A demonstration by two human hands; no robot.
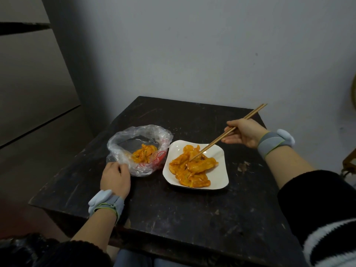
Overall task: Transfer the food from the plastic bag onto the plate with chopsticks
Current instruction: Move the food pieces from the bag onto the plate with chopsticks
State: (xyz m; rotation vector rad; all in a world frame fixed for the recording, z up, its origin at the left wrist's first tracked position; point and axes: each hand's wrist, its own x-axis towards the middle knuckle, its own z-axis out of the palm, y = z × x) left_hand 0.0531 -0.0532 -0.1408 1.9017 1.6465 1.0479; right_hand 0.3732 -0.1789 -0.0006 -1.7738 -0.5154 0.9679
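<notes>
Left hand [115, 178] gripping plastic bag [138, 151], right hand [244, 134] chopsticks [221, 136] on plate [217, 176] food [192, 166]

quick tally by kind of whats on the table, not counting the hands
plastic bag: 1
plate: 1
chopsticks: 2, in the right hand, tips on the plate's food
heaps of orange food: 2, one in the bag, one on the plate
total: 6

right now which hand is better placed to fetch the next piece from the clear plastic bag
The right hand: it already holds the wooden chopsticks, tips on the food on the white square plate beside the clear plastic bag. The left hand is gripping the bag's edge.
</notes>
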